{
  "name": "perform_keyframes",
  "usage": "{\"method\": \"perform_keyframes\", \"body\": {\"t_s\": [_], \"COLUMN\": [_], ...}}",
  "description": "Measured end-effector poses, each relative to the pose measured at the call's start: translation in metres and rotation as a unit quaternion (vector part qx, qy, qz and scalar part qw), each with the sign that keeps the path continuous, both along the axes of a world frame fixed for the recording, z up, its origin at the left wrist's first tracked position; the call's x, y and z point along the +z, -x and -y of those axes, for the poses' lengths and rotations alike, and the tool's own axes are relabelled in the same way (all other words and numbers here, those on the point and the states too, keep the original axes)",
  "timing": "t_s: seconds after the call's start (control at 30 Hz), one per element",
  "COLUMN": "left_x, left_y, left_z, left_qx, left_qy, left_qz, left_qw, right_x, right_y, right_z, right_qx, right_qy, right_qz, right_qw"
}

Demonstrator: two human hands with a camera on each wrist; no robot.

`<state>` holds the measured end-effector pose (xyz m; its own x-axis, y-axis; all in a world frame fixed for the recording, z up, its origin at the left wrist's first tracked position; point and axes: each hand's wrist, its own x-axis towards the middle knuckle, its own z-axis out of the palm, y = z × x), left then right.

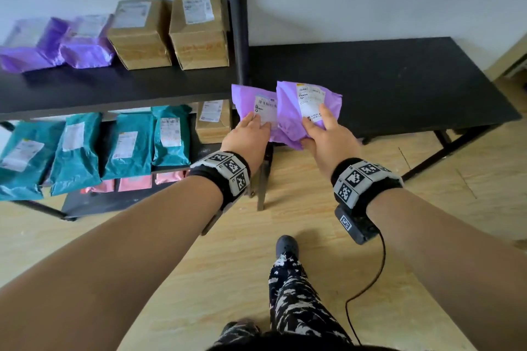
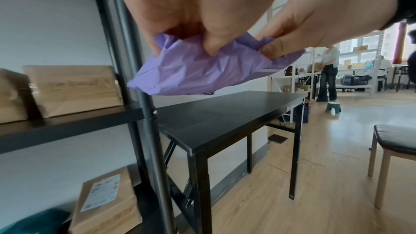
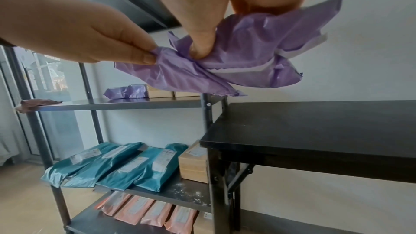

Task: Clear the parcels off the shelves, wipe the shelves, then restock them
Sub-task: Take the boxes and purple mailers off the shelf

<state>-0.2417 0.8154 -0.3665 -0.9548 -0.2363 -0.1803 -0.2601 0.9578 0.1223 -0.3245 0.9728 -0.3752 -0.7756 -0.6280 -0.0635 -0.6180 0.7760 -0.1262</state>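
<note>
The left hand (image 1: 247,134) pinches one purple bag (image 1: 256,111) by its near edge, thumb on top and fingers curled beneath; the right hand (image 1: 328,137) clamps a second purple bag (image 1: 309,111) the same way. Both bags hang in the air at about 12 o'clock in the head view, side by side and overlapping, just over the near-left corner of the black table (image 1: 399,88) and beside the shelf post (image 1: 236,17).

The likely trouble is the grip. Each bag is held only by a crumpled edge of thin film, as both wrist views show, so the heavier far end sags; a slack pinch could let a bag slide out and drop to the floor at 6 o'clock. The two bags touch, so setting one down could drag the other askew or off the table's near edge.

The post stands close at 11 o'clock, and a swing leftward could catch the left bag on it.

Two more purple bags (image 1: 57,43) and two boxes (image 1: 171,31) sit on the shelf (image 1: 114,88) at 10 o'clock, with teal bags (image 1: 99,148) below at 9, so I judge the clearing barely begun; piling carelessly on the table could leave little room for the rest.
</note>
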Motion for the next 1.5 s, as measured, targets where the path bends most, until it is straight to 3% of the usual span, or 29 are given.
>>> {"method": "perform_keyframes", "body": {"t_s": [0.23, 0.63, 0.93, 1.1, 1.33, 1.5], "left_x": [0.017, 0.03, 0.033, 0.036, 0.03, 0.017], "left_y": [-0.096, -0.221, -0.259, -0.271, -0.28, -0.281], "left_z": [0.057, 0.225, 0.405, 0.505, 0.606, 0.69], "left_qx": [0.066, 0.246, 0.3, 0.311, 0.315, 0.266], "left_qy": [0.017, 0.035, 0.081, 0.084, 0.064, 0.057], "left_qz": [-0.04, -0.083, -0.066, -0.061, -0.065, -0.058], "left_qw": [0.997, 0.965, 0.948, 0.945, 0.945, 0.961], "right_x": [0.021, 0.037, 0.032, 0.037, 0.031, 0.022], "right_y": [-0.081, -0.16, -0.179, -0.188, -0.196, -0.202], "right_z": [0.059, 0.257, 0.461, 0.554, 0.658, 0.722], "right_qx": [0.051, 0.223, 0.305, 0.331, 0.327, 0.271], "right_qy": [-0.001, 0.057, 0.111, 0.098, 0.1, 0.084], "right_qz": [-0.013, -0.027, 0.016, 0.032, 0.03, 0.02], "right_qw": [0.999, 0.973, 0.946, 0.938, 0.939, 0.959]}}
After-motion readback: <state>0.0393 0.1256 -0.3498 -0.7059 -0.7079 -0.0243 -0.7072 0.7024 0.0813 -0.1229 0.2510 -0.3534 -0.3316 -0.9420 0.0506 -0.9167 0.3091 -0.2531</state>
